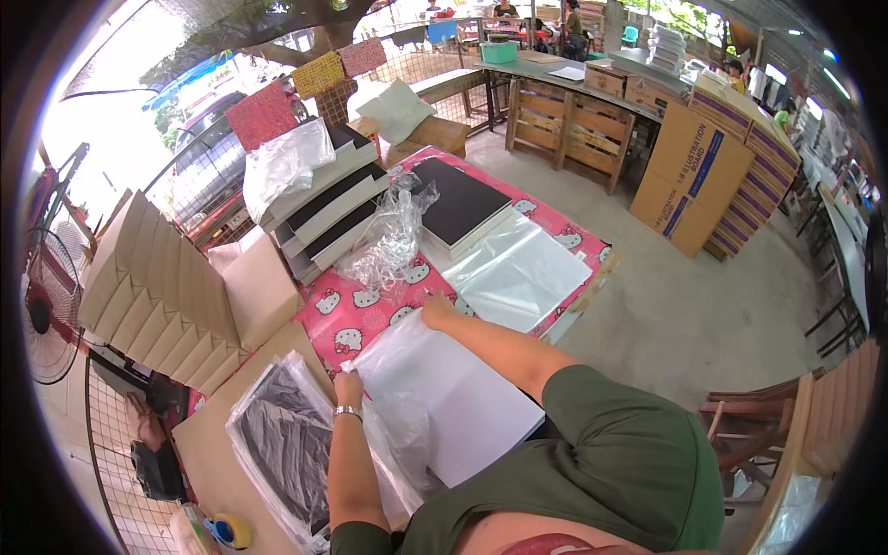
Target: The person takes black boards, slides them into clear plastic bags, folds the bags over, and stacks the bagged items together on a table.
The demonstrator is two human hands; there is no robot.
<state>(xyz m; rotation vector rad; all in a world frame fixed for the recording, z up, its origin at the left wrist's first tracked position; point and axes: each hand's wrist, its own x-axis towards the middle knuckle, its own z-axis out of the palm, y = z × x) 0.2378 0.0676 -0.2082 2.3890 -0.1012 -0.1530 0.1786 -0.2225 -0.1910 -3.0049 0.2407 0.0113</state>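
Note:
White boards (472, 398) lie stacked in front of me, with a clear plastic bag (400, 421) over their left side and far edge. My left hand (348, 387), with a watch on its wrist, is closed on the bag at the boards' far left corner. At the far edge my right hand (438, 312) is also closed on the plastic; its fingertips are small and partly hidden. Left of my left forearm lies a pile of plastic-wrapped black boards (282, 444). Flat clear plastic bags (523, 268) rest beyond my right forearm.
A pink patterned cloth (365, 319) covers the table. Crumpled plastic (384, 240) sits beside black boards (458, 199) and a taller board stack (328, 213). Brown packs (166, 301) rise at left, near a fan (46, 305). A tape roll (229, 531) lies lower left; cartons (689, 176) stand right.

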